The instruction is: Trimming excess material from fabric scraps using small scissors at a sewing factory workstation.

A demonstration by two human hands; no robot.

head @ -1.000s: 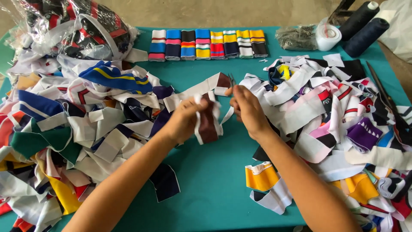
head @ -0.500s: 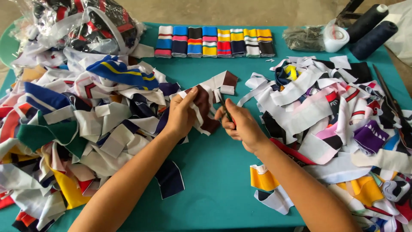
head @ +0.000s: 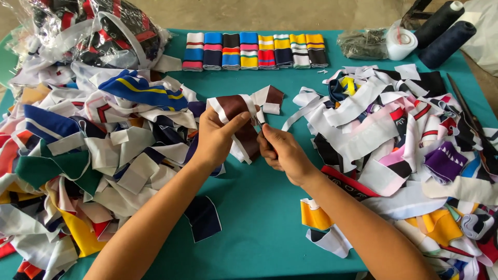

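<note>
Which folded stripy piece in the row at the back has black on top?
The third folded piece from the left end of the row: black on top, then orange and blue. Its neighbours start white or blue.

scraps on both sides, hands between

a folded row [head: 254,51] lies behind the hands; thread cones [head: 445,32] stand far right, a bag [head: 88,28] far left.

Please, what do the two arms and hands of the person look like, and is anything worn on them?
Both forearms are bare up to the picture's lower edge: no sleeves, gloves, watch or bracelet show. The left hand and right hand show no rings, as far as visible. The nails look short and unpainted. Slim arms, no markings seen.
</note>
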